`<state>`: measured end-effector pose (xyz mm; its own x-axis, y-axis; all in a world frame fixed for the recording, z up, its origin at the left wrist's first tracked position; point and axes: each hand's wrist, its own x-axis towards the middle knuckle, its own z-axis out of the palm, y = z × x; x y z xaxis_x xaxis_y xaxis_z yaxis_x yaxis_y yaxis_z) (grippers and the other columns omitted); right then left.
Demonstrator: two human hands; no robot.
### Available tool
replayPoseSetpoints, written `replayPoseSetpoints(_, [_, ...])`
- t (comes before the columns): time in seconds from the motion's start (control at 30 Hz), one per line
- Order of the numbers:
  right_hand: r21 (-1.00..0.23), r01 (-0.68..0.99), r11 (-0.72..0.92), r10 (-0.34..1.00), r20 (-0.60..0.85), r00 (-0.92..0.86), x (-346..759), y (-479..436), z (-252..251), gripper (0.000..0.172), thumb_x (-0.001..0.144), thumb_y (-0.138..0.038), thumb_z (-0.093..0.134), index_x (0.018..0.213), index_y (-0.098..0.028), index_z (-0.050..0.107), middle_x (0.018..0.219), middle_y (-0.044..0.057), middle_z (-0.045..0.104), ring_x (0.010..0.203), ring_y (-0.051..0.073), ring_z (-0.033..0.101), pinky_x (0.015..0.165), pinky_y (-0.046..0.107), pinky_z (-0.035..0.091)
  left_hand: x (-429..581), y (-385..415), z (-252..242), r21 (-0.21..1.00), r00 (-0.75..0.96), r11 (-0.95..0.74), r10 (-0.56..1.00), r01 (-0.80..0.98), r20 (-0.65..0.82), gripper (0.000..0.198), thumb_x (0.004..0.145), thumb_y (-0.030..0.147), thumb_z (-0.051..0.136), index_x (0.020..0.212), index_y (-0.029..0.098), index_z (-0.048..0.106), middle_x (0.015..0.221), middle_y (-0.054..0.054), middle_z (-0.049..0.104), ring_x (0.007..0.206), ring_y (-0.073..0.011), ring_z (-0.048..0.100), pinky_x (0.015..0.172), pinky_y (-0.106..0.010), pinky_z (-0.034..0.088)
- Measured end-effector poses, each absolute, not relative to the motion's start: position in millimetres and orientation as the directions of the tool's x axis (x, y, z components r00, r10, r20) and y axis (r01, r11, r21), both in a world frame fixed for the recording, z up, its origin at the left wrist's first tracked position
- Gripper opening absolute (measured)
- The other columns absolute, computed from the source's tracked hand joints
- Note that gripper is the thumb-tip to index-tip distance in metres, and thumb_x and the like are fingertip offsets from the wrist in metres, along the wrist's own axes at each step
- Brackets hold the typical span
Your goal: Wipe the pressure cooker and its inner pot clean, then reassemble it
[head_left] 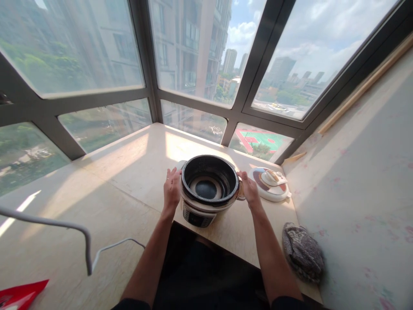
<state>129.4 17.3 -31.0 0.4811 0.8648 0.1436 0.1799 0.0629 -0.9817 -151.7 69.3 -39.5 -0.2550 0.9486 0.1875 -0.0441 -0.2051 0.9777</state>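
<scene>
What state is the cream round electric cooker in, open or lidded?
The cooker is open: its round black inner pot shows, and a white round lid lies apart.

Cooker [208,189]: black interior; lid [271,184]: white, brown sections; cloth [303,252]: mottled grey-brown; wall [361,193]: white, pink floral; packet [21,297]: red.

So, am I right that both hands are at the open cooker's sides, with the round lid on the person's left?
Not quite: the head view shows the round lid on the person's right; left hand and right hand are at the sides of the open cooker.
</scene>
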Motion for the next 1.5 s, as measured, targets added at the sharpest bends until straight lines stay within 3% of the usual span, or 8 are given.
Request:
replayPoseSetpoints(0.2, [-0.981, 0.196, -0.013, 0.871, 0.085, 0.484, 133, 21, -29, 0.073, 0.075, -0.087, 0.056, 0.093, -0.020, 0.080, 0.111, 0.010, 0.078, 0.126, 0.036, 0.062, 0.114, 0.053, 0.041, -146, 65, -37, 0.982, -0.240, -0.156, 0.963, -0.108, 0.126, 0.027, 0.093, 0.034, 0.057, 0.104, 0.021, 0.077, 0.139, -0.006, 0.065, 0.153, -0.0256, 0.030, 0.128, -0.046, 0.020])
replayPoseSetpoints(0.43, [-1.000, 0.011, 0.000, 0.962, 0.003, 0.271, 142, 13, -2, 0.076, 0.073, -0.088, 0.057, 0.101, -0.022, 0.080, 0.153, 0.009, 0.053, 0.150, 0.031, 0.036, 0.125, 0.047, 0.024, -136, 58, -20, 0.962, -0.276, -0.167, 0.955, -0.216, 0.104, 0.031, 0.090, 0.035, 0.060, 0.110, 0.018, 0.077, 0.134, -0.004, 0.069, 0.150, -0.0230, 0.037, 0.126, -0.041, 0.026])
replayPoseSetpoints(0.6, [-0.991, -0.094, 0.094, 0.958, 0.064, 0.279, 136, 13, 15, 0.070, 0.074, -0.083, 0.063, 0.106, -0.023, 0.079, 0.155, 0.007, 0.050, 0.153, 0.031, 0.031, 0.126, 0.048, 0.021, -132, 56, -7, 0.928, -0.305, -0.236, 0.941, -0.289, 0.144, 0.034, 0.089, 0.035, 0.061, 0.114, 0.018, 0.076, 0.133, -0.003, 0.070, 0.151, -0.0234, 0.035, 0.126, -0.042, 0.026])
replayPoseSetpoints(0.8, [-0.904, -0.246, 0.348, 0.923, 0.286, 0.257, 112, 5, 45, 0.066, 0.081, -0.074, 0.065, 0.126, -0.025, 0.071, 0.152, 0.004, 0.055, 0.148, 0.030, 0.040, 0.125, 0.048, 0.029, -125, 51, 23, 0.830, -0.288, -0.415, 0.902, -0.372, 0.322, 0.043, 0.088, 0.035, 0.060, 0.125, 0.016, 0.071, 0.140, -0.008, 0.065, 0.144, -0.0295, 0.045, 0.124, -0.047, 0.030])
replayPoseSetpoints(0.93, [-0.833, -0.252, 0.493, 0.857, 0.413, 0.310, 107, -11, 64, 0.066, 0.086, -0.065, 0.064, 0.142, -0.029, 0.058, 0.151, 0.004, 0.055, 0.147, 0.029, 0.042, 0.123, 0.050, 0.033, -105, 33, 49, 0.767, -0.179, -0.471, 0.880, -0.435, 0.439, 0.061, 0.085, 0.032, 0.068, 0.144, 0.021, 0.056, 0.153, -0.007, 0.053, 0.147, -0.0307, 0.042, 0.123, -0.046, 0.031])
replayPoseSetpoints(1.1, [-0.754, -0.132, 0.643, 0.716, 0.531, 0.453, 130, -40, 80, 0.055, 0.091, -0.051, 0.063, 0.141, -0.028, 0.058, 0.150, 0.003, 0.056, 0.147, 0.028, 0.042, 0.125, 0.051, 0.028, -64, 7, 66, 0.741, 0.000, -0.507, 0.825, -0.441, 0.565, 0.085, 0.083, 0.035, 0.076, 0.157, 0.032, 0.036, 0.164, -0.003, 0.037, 0.152, -0.0312, 0.032, 0.124, -0.044, 0.030])
replayPoseSetpoints(1.27, [-0.755, -0.012, 0.656, 0.609, 0.520, 0.599, 167, -85, 82, 0.057, 0.087, -0.049, 0.067, 0.138, -0.025, 0.060, 0.145, 0.007, 0.059, 0.144, 0.030, 0.046, 0.124, 0.051, 0.029, -19, -19, 64, 0.786, 0.211, -0.394, 0.816, -0.477, 0.538, 0.092, 0.085, 0.042, 0.074, 0.161, 0.035, 0.023, 0.167, -0.004, 0.032, 0.152, -0.0315, 0.032, 0.124, -0.046, 0.030])
replayPoseSetpoints(1.5, [-0.778, 0.007, 0.628, 0.494, 0.405, 0.770, 215, -153, 51, 0.050, 0.086, -0.036, 0.067, 0.134, -0.022, 0.064, 0.137, 0.008, 0.065, 0.135, 0.029, 0.054, 0.121, 0.051, 0.034, 30, -72, 16, 0.889, 0.455, -0.228, 0.792, -0.397, 0.407, 0.094, 0.086, 0.040, 0.074, 0.162, 0.033, 0.019, 0.171, -0.004, 0.020, 0.157, -0.0289, 0.014, 0.129, -0.044, 0.014])
